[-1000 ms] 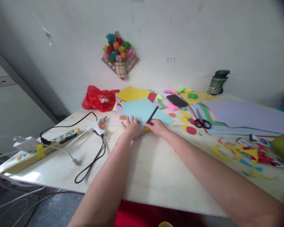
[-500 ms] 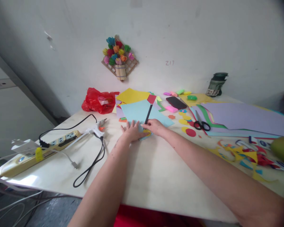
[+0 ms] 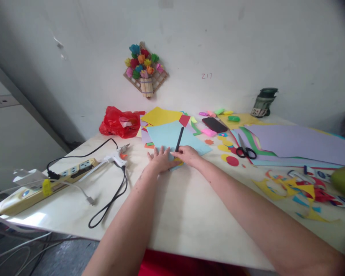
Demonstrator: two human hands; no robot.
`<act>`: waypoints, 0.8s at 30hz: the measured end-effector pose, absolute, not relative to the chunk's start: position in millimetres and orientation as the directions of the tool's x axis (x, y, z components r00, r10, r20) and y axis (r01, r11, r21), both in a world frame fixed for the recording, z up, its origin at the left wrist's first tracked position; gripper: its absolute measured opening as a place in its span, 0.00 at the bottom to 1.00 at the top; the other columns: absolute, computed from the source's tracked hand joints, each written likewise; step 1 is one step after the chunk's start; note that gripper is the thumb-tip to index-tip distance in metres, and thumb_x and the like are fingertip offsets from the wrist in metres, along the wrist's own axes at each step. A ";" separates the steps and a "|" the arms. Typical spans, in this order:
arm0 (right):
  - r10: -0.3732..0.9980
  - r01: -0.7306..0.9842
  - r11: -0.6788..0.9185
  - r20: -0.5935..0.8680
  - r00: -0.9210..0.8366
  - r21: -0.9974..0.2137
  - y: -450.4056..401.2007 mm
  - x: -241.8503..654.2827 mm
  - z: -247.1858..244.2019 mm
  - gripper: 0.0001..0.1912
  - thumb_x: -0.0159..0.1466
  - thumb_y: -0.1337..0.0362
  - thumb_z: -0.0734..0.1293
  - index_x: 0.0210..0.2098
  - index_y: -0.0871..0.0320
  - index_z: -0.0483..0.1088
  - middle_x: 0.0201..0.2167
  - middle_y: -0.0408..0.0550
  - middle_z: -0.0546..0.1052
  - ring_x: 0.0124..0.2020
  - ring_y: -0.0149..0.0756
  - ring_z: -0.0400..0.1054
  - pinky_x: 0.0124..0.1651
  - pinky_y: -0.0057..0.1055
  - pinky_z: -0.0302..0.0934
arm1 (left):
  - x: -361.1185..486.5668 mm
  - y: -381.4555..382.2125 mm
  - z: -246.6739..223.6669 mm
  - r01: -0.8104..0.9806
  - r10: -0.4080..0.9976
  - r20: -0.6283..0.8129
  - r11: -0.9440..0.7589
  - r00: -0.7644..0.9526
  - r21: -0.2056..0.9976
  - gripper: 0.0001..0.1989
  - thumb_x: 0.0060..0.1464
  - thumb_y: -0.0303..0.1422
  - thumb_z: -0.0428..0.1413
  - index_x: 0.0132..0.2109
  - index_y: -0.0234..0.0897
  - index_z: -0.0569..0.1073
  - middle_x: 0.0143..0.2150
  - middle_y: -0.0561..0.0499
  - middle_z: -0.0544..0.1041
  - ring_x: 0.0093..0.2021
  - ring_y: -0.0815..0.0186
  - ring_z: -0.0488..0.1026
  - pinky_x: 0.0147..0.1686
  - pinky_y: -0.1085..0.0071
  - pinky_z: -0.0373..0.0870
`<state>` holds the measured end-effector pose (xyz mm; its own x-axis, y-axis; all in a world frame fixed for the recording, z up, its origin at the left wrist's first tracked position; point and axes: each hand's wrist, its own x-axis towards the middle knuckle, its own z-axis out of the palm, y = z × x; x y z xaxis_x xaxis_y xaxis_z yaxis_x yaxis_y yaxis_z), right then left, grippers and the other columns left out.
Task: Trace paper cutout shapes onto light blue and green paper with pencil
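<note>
My left hand (image 3: 160, 160) lies on the near corner of a light blue paper sheet (image 3: 175, 135), fingers spread flat. Its thumb reaches to a small yellow piece (image 3: 176, 159), partly covered by both hands. My right hand (image 3: 187, 155) pinches a slim black pen (image 3: 179, 138), which leans a little to the right above the blue sheet. The pen's lower tip is hidden by the fingers. Behind the pen's top end, a red paper piece (image 3: 184, 120) lies at the sheet's far edge.
To the left lie a glue gun (image 3: 116, 158), its looping cord and a power strip (image 3: 60, 180). Scissors (image 3: 245, 151), paper circles (image 3: 232, 160) and a phone (image 3: 215, 124) sit right of the sheet. Yellow scraps (image 3: 293, 189) are near my right forearm; a red bag (image 3: 119, 122) stands behind.
The pen's top has tipped slightly left, and my right hand has shifted very little. My left hand stays in the same place on the sheet.
</note>
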<state>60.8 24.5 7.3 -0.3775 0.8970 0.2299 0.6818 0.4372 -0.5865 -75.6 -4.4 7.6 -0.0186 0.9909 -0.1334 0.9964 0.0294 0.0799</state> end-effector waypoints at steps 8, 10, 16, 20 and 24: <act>0.895 0.683 0.440 0.225 -0.384 -0.583 25.2 60.2 4.6 0.21 0.51 0.46 0.57 0.26 0.56 0.69 0.23 0.41 0.72 0.23 0.26 0.61 0.23 0.22 0.47 | -76.6 -2.1 4.0 0.997 0.992 -0.125 0.038 -0.030 0.066 0.41 0.41 0.58 0.38 0.59 0.47 0.38 0.61 0.51 0.34 0.58 0.49 0.28 0.48 0.42 0.30; 0.894 0.686 0.442 0.225 -0.387 -0.578 24.6 60.1 5.3 0.20 0.51 0.47 0.58 0.26 0.57 0.69 0.22 0.42 0.72 0.23 0.26 0.61 0.23 0.22 0.47 | -76.9 -2.3 4.0 0.997 0.992 -0.123 0.035 -0.026 0.070 0.40 0.41 0.58 0.38 0.59 0.48 0.38 0.61 0.51 0.34 0.58 0.49 0.28 0.48 0.42 0.30; 0.900 0.701 0.434 0.232 -0.369 -0.566 24.3 59.1 5.5 0.20 0.51 0.47 0.58 0.25 0.57 0.69 0.23 0.43 0.72 0.24 0.27 0.62 0.24 0.22 0.49 | -75.8 -3.8 6.0 0.996 0.992 -0.123 0.028 -0.018 0.079 0.40 0.41 0.58 0.38 0.59 0.47 0.40 0.61 0.50 0.35 0.58 0.49 0.28 0.47 0.41 0.30; 0.898 0.687 0.438 0.255 -0.358 -0.579 27.5 58.5 1.8 0.19 0.50 0.47 0.59 0.26 0.57 0.70 0.25 0.43 0.73 0.26 0.28 0.63 0.26 0.22 0.52 | -75.0 -4.3 6.7 0.997 0.992 -0.127 0.027 -0.017 0.078 0.40 0.41 0.58 0.38 0.59 0.46 0.40 0.61 0.50 0.34 0.58 0.48 0.29 0.47 0.41 0.31; 0.886 0.669 0.464 0.294 -0.359 -0.581 29.0 59.4 0.3 0.19 0.50 0.48 0.60 0.26 0.57 0.70 0.28 0.45 0.73 0.27 0.28 0.64 0.28 0.22 0.53 | -75.2 -4.3 7.3 0.997 0.991 -0.135 0.028 -0.018 0.076 0.41 0.40 0.58 0.38 0.59 0.46 0.39 0.61 0.50 0.34 0.58 0.49 0.29 0.48 0.42 0.30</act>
<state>59.4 29.0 0.3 -0.3588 0.8859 0.2941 0.6685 0.4638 -0.5814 -75.2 -4.3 7.3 -0.0177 0.9906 -0.1354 0.9967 0.0281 0.0758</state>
